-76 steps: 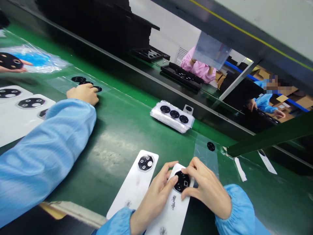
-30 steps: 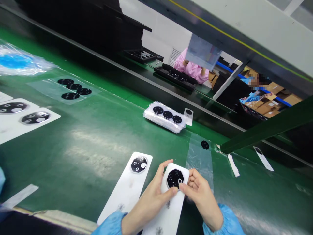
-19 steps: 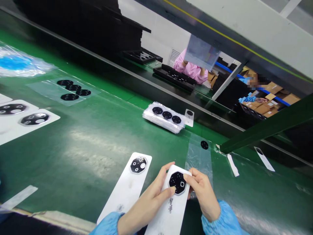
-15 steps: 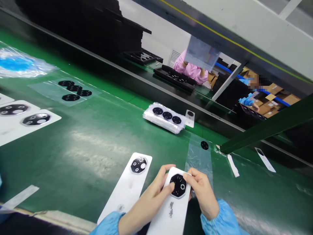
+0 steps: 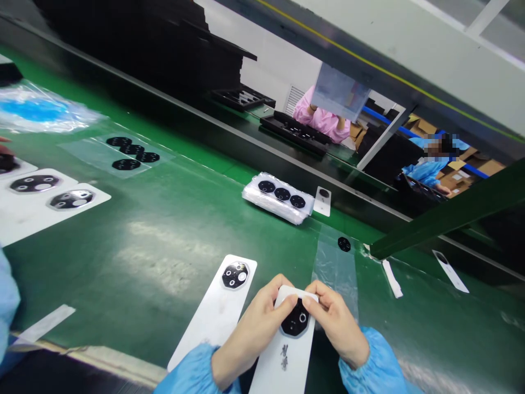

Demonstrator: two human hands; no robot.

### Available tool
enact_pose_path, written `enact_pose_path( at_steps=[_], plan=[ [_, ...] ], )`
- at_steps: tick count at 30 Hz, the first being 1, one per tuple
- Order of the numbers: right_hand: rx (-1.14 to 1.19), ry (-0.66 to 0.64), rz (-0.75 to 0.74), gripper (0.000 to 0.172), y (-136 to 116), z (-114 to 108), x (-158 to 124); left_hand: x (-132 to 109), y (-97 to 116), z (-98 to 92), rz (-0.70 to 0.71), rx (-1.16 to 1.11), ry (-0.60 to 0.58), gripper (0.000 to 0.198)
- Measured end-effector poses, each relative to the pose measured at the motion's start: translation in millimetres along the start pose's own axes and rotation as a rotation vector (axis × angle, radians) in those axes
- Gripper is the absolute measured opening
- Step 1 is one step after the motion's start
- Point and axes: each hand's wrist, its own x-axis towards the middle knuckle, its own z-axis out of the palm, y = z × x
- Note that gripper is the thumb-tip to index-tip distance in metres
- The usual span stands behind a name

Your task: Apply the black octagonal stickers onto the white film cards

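A white phone back cover with dark lettering is tilted up at the table's front. My left hand is closed on its upper left edge, my right hand on its upper right edge. Both thumbs press near the top of the black octagonal camera lens plate, covering part of it. The other fingers are behind the cover, mostly hidden. Left of my hands, a second white phone back cover lies flat with a shiny dark camera plate.
A wrapped stack carries three black lens plates. Clear film holds one lens plate; another film sheet holds several. White covers lie at left beside a co-worker's sleeve. A green post rises at right.
My left thumb has moved up from the middle of the lens plate to its top edge, beside my right thumb. A co-worker's hand and sleeve have entered at the left.
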Motion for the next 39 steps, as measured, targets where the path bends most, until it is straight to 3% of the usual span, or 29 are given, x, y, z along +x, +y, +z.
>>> enact_pose_path(
  at_steps=[6,16,23,32,39],
  plan=[
    [0.066,-0.123,0.023,0.041,-9,-7,-3,1,1,1.8,0.002,-0.026,0.012,0.035],
    [0.171,0.058,0.050,0.044,2,4,5,5,2,2.0,0.039,0.028,0.088,0.036],
    [0.167,0.159,0.056,0.044,-3,0,5,-5,8,0.8,-0.077,-0.076,-0.079,0.030],
    [0.187,0.080,-0.014,0.033,2,-9,1,-4,-3,-4.4,-0.038,0.014,-0.101,0.030],
    [0.078,0.174,-0.033,0.037,5,-5,2,-4,-6,-3.6,0.001,0.152,-0.120,0.030]
  ],
)
